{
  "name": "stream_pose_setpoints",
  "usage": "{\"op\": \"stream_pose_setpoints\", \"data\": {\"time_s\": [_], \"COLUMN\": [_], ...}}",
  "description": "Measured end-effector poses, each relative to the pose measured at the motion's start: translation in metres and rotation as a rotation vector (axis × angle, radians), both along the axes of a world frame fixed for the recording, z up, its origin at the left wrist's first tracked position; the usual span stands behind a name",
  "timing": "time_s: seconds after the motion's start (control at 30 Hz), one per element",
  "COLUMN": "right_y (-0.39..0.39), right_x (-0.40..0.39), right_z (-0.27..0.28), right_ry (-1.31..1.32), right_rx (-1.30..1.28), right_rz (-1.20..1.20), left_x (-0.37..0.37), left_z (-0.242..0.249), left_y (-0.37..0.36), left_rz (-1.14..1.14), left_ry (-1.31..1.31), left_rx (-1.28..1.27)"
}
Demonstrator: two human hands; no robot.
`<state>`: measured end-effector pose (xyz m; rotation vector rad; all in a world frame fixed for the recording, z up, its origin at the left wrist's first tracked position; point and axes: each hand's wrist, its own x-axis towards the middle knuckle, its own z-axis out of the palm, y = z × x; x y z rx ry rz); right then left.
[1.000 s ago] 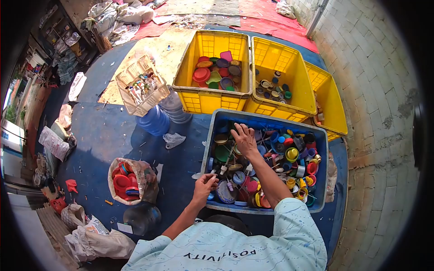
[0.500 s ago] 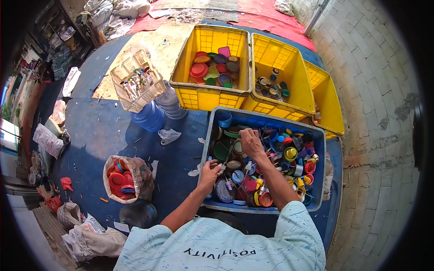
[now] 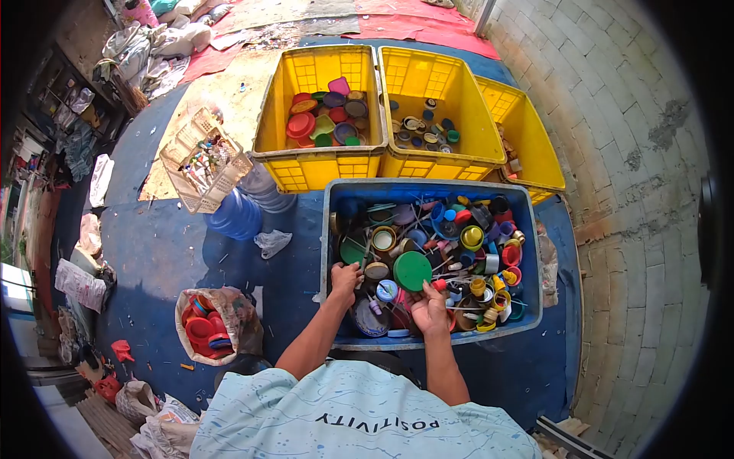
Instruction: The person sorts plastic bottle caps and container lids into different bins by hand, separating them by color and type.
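A large blue crate (image 3: 329, 229) full of mixed plastic caps and lids lies before me. My right hand (image 3: 430, 312) is at its front middle, fingertips and thumb closed on the lower edge of a round green lid (image 3: 412, 271), whose flat face is turned up. My left hand (image 3: 345, 280) is over the crate's left side with its fingers curled; what they hold, if anything, is too small to make out. Near it lie a dark green lid (image 3: 352, 250), a brownish round cap (image 3: 376, 270) and a blue-and-white cap (image 3: 387, 290). A yellow cap (image 3: 472, 236) sits farther right.
Behind the crate stand yellow bins, the left one (image 3: 321, 157) with colourful lids, the middle one (image 3: 443, 161) with smaller caps. A beige basket (image 3: 218, 186) rests by blue water jugs (image 3: 234, 216). A sack (image 3: 246, 321) of red lids is at left; a block wall (image 3: 619, 229) rises right.
My right hand has come back toward me from the crate's far side, and the green lid is now in it. My left hand stays near the left side. The view has shifted slightly.
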<state>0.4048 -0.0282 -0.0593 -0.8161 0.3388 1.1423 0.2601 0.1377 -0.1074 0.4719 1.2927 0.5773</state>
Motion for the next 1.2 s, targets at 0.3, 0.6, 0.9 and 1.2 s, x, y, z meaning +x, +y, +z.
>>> {"op": "stream_pose_setpoints", "data": {"time_s": [0.3,0.6,0.9,1.2], "right_y": [0.000,0.001,-0.015,-0.049], "right_x": [-0.009,-0.009,-0.012,-0.018], "right_z": [0.013,0.021,0.027,0.039], "right_ry": [-0.039,-0.072,-0.067,-0.071], "right_rx": [0.038,0.027,0.020,0.042], "right_rz": [0.004,0.006,0.014,-0.025], "left_x": [0.021,0.016,0.020,0.014], "left_z": [-0.027,0.008,0.010,0.043], "left_y": [0.013,0.017,0.017,0.010], "left_rz": [0.058,0.027,-0.178,-0.405], "left_ry": [0.145,0.039,0.192,0.612], "left_rx": [-0.003,0.090,0.403,0.823]}}
